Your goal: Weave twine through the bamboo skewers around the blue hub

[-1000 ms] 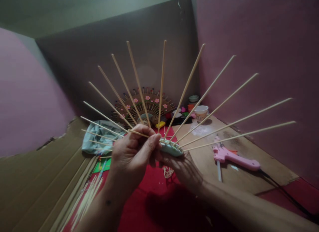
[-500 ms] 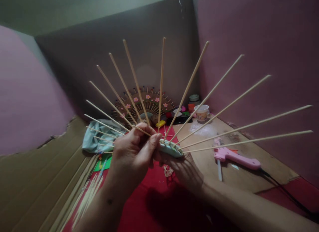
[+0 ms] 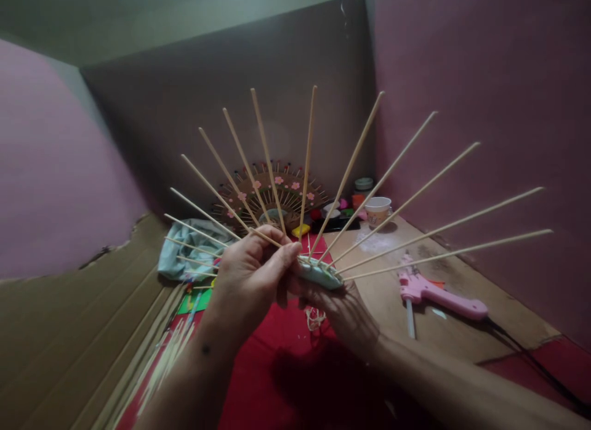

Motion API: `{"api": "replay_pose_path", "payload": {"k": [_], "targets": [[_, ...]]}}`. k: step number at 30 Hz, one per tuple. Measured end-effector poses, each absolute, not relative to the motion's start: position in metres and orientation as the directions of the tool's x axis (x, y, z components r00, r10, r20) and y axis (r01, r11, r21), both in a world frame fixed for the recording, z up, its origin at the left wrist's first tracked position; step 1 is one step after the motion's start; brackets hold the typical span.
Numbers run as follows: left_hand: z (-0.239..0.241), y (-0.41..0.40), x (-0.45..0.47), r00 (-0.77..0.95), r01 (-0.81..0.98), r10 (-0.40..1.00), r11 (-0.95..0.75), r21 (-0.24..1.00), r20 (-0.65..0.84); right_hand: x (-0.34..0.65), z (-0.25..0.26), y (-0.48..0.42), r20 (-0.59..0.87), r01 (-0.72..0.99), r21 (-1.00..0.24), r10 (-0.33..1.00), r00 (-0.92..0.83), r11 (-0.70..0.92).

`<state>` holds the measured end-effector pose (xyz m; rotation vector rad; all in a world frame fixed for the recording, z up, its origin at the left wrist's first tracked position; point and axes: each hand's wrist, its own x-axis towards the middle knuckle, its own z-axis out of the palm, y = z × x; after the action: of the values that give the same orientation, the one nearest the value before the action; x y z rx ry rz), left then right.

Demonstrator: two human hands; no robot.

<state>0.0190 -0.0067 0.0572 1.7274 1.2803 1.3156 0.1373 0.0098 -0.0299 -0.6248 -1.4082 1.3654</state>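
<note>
Between my hands is a fan-shaped piece: long thin wooden sticks spread out from a small pale blue base. My left hand is closed, its thumb and forefinger pinching a stick low down where it meets the base. Underneath, my right hand is closed round the base and supports it. Its fingertips are partly hidden behind my left hand. The left part of the base is covered by my fingers. Most stick tips point up and away, and several on the left reach out low beside my left wrist.
A decorated brown fan with pink flowers stands at the back wall. Rightward lie a pink glue gun with its cord and a paper cup. Leftward are a pale blue cloth and loose sticks on red cloth.
The stick fan has shifted slightly, its upper left tips moving right and its right tips drawing inward. Both hands keep their hold. The whole view has also shifted a little.
</note>
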Motion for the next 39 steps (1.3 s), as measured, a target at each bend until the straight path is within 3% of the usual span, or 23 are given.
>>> {"api": "replay_pose_path", "payload": {"k": [8, 23, 32, 39], "targets": [[0.057, -0.008, 0.02, -0.021, 0.243, 0.922, -0.37, 0.897, 0.386, 0.137, -0.033, 0.014, 0.327, -0.304, -0.925, 0.887, -0.327, 0.229], [0.054, -0.008, 0.02, 0.02, 0.323, 0.901, -0.416, 0.85, 0.433, 0.135, -0.03, 0.012, 0.293, -0.388, -0.909, 0.898, -0.329, 0.154], [0.056, -0.009, 0.017, 0.067, 0.497, 0.888, -0.425, 0.756, 0.455, 0.137, -0.024, 0.008, 0.296, -0.328, -0.926, 0.897, -0.328, 0.186], [0.055, -0.009, 0.019, 0.062, 0.467, 0.901, -0.406, 0.785, 0.429, 0.138, -0.025, 0.008, 0.306, -0.256, -0.939, 0.897, -0.319, 0.229]]}}
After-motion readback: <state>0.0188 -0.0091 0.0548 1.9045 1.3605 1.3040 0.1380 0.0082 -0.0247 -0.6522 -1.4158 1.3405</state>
